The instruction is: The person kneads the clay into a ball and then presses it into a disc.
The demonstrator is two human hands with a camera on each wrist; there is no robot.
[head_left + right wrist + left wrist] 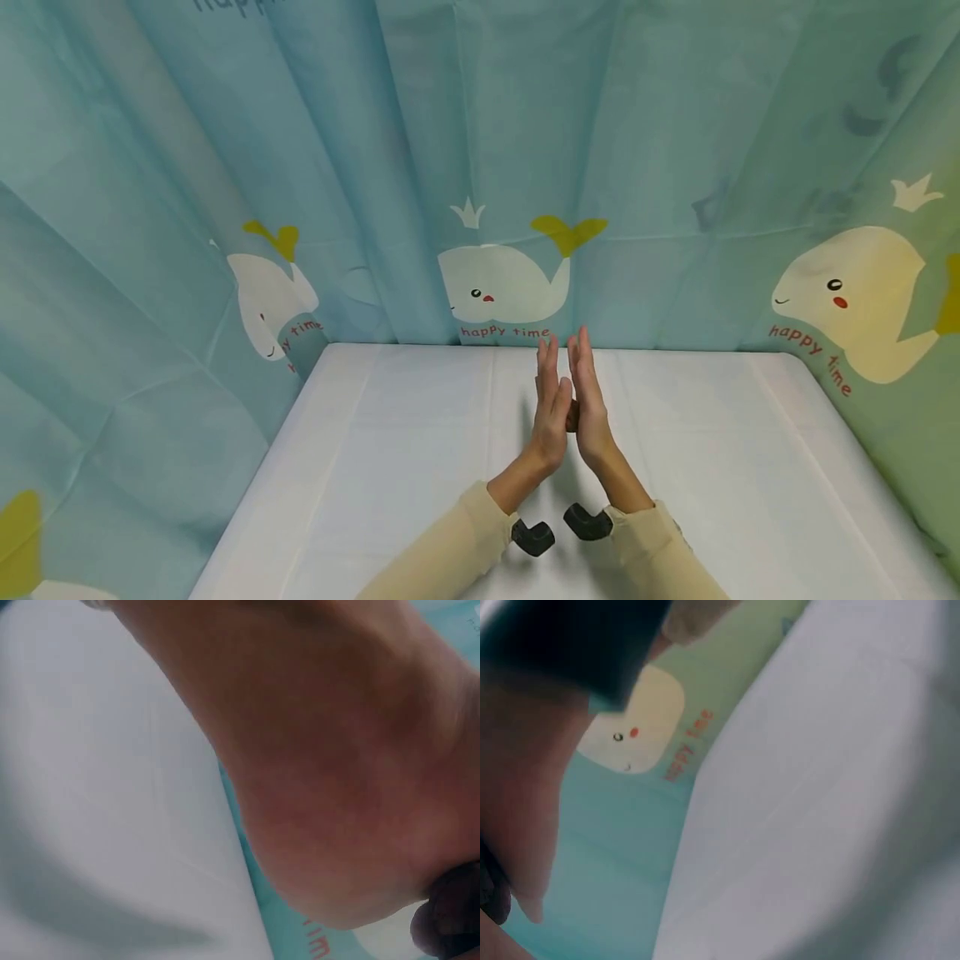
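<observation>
The left hand (550,423) and right hand (594,421) face palm to palm, fingers straight; a small dark brown lump (572,417) sits between them, pressed from both sides; black wrist mounts (534,539) project from beige sleeves (453,546); beneath spreads a white tabletop (405,433); behind hangs a blue-green curtain (517,125) printed with whales (502,279).

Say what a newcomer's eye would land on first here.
First, the left hand and right hand, flat and facing each other over the white table, a small dark lump between them. Next, the white whale on the blue curtain, just beyond the table's far edge.
</observation>
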